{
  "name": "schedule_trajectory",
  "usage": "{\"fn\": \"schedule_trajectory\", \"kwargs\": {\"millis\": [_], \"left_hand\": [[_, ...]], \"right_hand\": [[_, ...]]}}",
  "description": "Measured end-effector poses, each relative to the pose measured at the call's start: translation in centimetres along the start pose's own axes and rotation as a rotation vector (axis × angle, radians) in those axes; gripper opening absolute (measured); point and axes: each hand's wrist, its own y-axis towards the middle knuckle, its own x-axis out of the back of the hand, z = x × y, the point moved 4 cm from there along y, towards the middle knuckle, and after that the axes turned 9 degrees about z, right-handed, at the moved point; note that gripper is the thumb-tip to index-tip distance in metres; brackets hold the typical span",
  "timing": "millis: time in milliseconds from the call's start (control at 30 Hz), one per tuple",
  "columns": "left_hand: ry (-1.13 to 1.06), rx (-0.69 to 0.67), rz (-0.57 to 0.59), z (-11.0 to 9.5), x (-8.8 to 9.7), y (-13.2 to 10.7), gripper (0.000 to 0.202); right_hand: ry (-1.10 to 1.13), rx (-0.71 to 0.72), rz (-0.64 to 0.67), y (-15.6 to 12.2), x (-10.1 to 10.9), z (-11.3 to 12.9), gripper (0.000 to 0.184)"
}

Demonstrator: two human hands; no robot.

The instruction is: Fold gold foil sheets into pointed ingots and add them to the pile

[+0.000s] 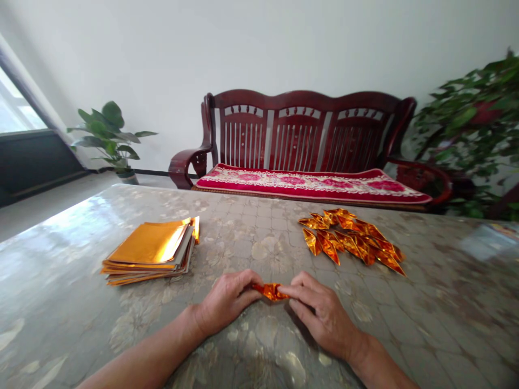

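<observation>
On my feed, the left hand (227, 302) and right hand (320, 316) were close together, pinching the opposite ends of a small folded gold-foil piece (271, 292) over the worktop (251, 243). A stack of foil sheets (150, 251) lay to the left, a heap of folded foil pieces (348, 240) to the right; beyond stood a dark wooden bench (304, 124) with a red cushion (308, 183).
</observation>
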Motion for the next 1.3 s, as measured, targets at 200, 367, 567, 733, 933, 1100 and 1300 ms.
{"fn": "schedule_trajectory", "kwargs": {"millis": [200,367,567,733,933,1100,1300], "left_hand": [[0.04,-0.117,-0.019,-0.1,-0.1,-0.1,0.011],[0.19,-0.208,-0.039,-0.7,0.3,-0.5,0.014],[0.343,-0.285,-0.082,-1.5,0.7,-0.5,0.018],[0.36,-0.306,-0.056,-1.8,0.6,-0.5,0.02],[0.385,-0.329,-0.006,-1.9,0.2,-0.6,0.023],[0.356,-0.33,-0.001,-1.6,-0.2,-0.7,0.024],[0.35,-0.317,-0.002,-1.8,-0.4,-0.7,0.022]], "right_hand": [[0.013,0.036,-0.041,-0.2,0.1,-0.1,0.031],[-0.018,0.088,-0.1,-0.2,0.2,-0.1,0.025],[-0.051,0.109,-0.104,-0.1,0.1,0.0,0.016],[-0.055,0.099,-0.12,-0.1,0.0,0.1,0.014],[-0.126,0.079,-0.151,0.0,-0.2,0.3,0.016],[-0.205,0.057,-0.167,0.0,-0.4,0.4,0.022],[-0.227,0.051,-0.166,0.0,-0.6,0.4,0.025]]}}
